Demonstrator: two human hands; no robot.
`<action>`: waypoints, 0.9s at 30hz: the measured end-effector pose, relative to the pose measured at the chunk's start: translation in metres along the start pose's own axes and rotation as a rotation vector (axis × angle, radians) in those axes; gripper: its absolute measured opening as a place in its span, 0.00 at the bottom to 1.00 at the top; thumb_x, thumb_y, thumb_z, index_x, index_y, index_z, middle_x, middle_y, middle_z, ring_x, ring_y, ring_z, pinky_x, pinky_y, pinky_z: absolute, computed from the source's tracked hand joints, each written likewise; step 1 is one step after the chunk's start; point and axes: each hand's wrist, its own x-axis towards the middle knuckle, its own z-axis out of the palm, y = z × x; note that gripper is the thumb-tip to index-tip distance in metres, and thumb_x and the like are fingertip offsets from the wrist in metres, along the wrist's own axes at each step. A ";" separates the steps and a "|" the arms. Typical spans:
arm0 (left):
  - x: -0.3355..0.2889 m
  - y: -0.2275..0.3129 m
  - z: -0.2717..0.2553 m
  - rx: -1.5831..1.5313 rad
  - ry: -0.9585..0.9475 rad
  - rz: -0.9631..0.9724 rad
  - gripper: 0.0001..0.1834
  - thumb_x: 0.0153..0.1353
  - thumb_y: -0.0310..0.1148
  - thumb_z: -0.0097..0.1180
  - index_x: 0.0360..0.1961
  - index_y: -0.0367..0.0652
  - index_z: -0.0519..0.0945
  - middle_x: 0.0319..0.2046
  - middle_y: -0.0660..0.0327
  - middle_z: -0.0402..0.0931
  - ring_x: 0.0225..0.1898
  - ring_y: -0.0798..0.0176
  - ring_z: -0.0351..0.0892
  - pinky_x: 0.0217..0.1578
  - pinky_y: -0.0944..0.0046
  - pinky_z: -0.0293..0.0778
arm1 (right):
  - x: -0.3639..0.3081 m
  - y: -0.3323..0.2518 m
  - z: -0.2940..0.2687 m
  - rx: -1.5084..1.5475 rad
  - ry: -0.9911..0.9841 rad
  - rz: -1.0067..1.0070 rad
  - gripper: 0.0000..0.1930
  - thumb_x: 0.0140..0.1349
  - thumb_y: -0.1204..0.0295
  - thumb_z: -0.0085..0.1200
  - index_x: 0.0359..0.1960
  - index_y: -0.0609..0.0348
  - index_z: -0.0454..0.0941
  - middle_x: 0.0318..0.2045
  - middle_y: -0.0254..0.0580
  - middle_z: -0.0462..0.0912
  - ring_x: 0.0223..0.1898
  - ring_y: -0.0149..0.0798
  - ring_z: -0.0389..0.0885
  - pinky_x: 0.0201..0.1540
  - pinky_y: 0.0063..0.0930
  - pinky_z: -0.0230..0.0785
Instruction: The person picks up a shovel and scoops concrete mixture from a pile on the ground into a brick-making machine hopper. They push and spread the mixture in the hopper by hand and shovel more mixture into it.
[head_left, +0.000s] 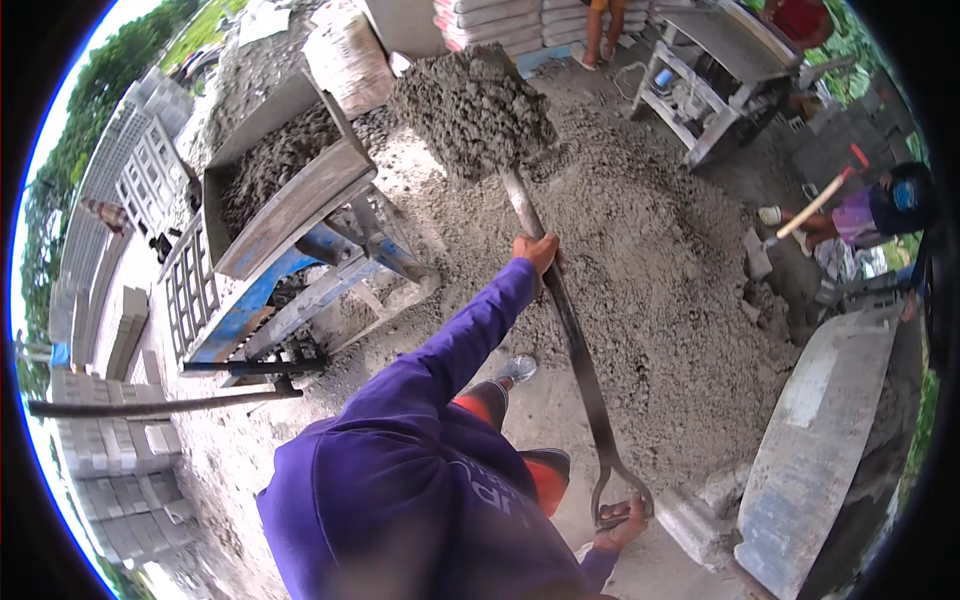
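L hand (537, 252) grips shovel (577, 348) shaft, R hand (624, 522) its end hdl (598, 492); mix (472, 112) heaped on far end, fwd of L hand.

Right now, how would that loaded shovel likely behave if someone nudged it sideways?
The shovel would probably feel nose-heavy, since gray mix is heaped on its far end. Its long, solid-looking shaft suggests it likely wouldn't flex much. The mix looks lumpy and loose, so clumps may fall off if the shovel tips.

Free gap between box (297, 215) and shovel (574, 340)
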 end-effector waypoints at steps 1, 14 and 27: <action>-0.019 0.060 0.006 -0.104 -0.004 -0.003 0.07 0.54 0.26 0.52 0.25 0.31 0.72 0.17 0.52 0.73 0.15 0.55 0.74 0.19 0.53 0.76 | -0.001 -0.030 0.037 -0.051 -0.071 -0.122 0.09 0.58 0.68 0.57 0.23 0.48 0.70 0.11 0.30 0.66 0.09 0.29 0.63 0.13 0.26 0.59; -0.051 0.236 -0.217 -0.873 -0.121 0.542 0.10 0.63 0.38 0.49 0.34 0.43 0.67 0.19 0.60 0.70 0.16 0.62 0.70 0.20 0.62 0.73 | -0.172 -0.134 0.258 -0.479 -1.335 -1.941 0.19 0.60 0.50 0.55 0.30 0.54 0.71 0.22 0.35 0.72 0.22 0.35 0.72 0.26 0.33 0.66; -0.121 -0.136 -0.004 -0.310 -0.241 0.010 0.09 0.51 0.32 0.58 0.28 0.39 0.73 0.18 0.57 0.71 0.17 0.57 0.74 0.18 0.54 0.75 | 0.011 0.097 -0.190 -0.212 -0.343 -0.214 0.12 0.47 0.80 0.67 0.33 0.60 0.77 0.26 0.32 0.80 0.28 0.26 0.76 0.34 0.23 0.70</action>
